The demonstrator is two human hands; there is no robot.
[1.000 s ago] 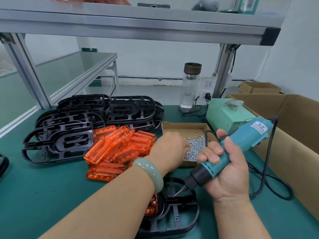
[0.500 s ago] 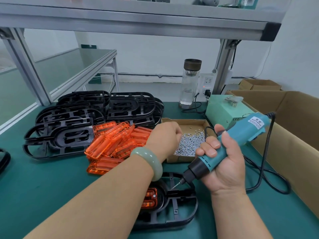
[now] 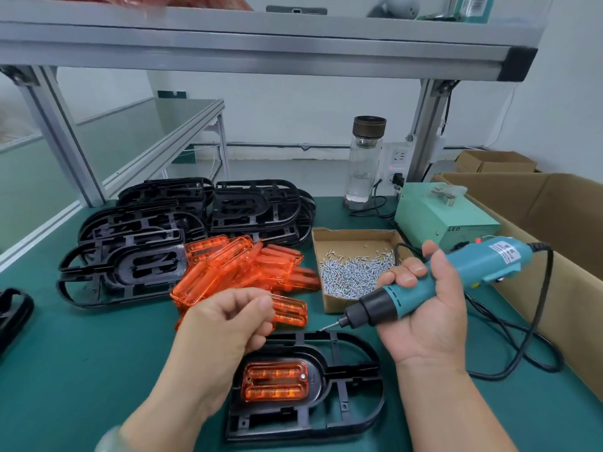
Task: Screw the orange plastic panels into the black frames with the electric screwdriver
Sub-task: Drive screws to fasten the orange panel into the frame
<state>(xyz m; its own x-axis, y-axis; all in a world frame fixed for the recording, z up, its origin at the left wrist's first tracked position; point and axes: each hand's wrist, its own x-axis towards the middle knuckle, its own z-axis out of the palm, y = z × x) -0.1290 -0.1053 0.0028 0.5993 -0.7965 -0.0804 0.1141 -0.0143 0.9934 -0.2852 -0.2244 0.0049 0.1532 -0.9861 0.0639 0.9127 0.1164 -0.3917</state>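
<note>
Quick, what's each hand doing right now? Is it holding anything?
Left hand: fingers curled, thumb against forefinger; whether it pinches anything cannot be told.
Right hand: grips the electric screwdriver.

Green workbench top in foreground. Overhead, grey metal shelf on two posts. Behind, plain white wall with power socket low down. Left, second bench, same green surface. Right, open cardboard boxes. Soft, even light.
</note>
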